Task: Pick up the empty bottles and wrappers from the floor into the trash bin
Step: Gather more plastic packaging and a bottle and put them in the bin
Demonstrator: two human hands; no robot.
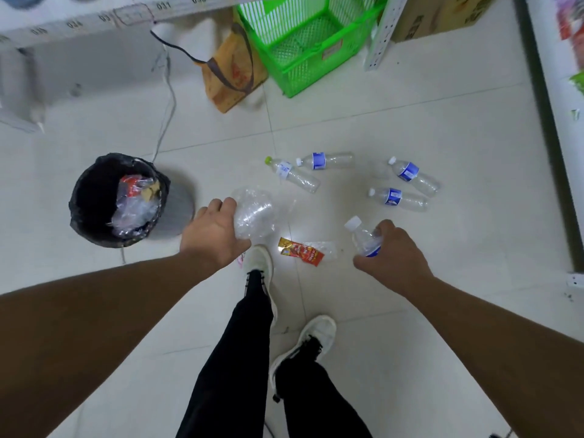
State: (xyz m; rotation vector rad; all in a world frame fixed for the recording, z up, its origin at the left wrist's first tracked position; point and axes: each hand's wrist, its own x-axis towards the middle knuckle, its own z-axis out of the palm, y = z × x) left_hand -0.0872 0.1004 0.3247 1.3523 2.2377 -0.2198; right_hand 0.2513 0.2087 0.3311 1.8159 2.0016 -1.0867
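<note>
Standing over pale floor tiles (442,121), a person in black trousers and white sneakers reaches both bare arms forward. At far left, a round trash bin lined with a black plastic bag (91,197) sits on the floor, already holding crumpled clear plastic and a red wrapper; a thin grey cable (167,112) trails down behind it. The left hand (211,235) is closed around a crumpled clear plastic bottle (252,213), held above the floor just right of the bin. Behind, a brown paper bag with dark handles (227,74) leans beside a bright green plastic mesh basket (303,42). Near the forward shoe lies a red-and-gold snack wrapper (303,251) with a clear plastic tail, on the tile between the two hands. Farther out, four clear bottles with blue labels remain on the floor: a green-capped bottle (292,175), a white-capped bottle (325,160) touching it, and two more (414,177) well to the right. The right hand (392,254) grips a small clear white-capped bottle with a blue label (363,237), tilted, cap pointing up and left. A cardboard box (436,17) stands at upper right.
</note>
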